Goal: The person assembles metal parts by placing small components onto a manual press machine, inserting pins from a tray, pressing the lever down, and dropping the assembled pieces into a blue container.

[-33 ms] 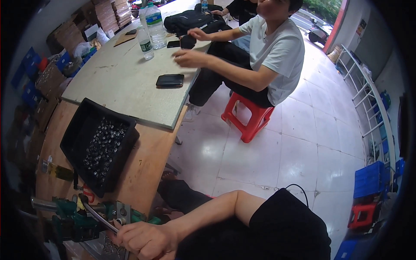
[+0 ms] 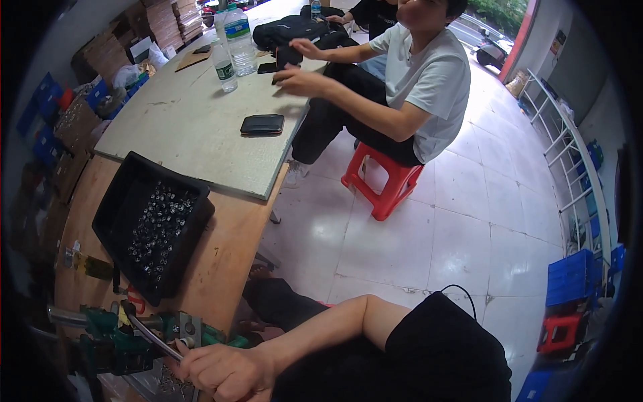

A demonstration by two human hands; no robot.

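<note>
My right hand is at the bottom left, its fingers wrapped around the thin metal lever of a green bench press. My bare forearm runs back to a black sleeve at the lower right. Just beyond the press, a black tray holding several small shiny metal parts sits on the wooden bench. My left hand is out of the picture.
Another person in a white shirt sits on a red stool at a pale board table with a black wallet, two water bottles, and a black bag. Boxes line the left. A blue crate stands on the white tiled floor at right.
</note>
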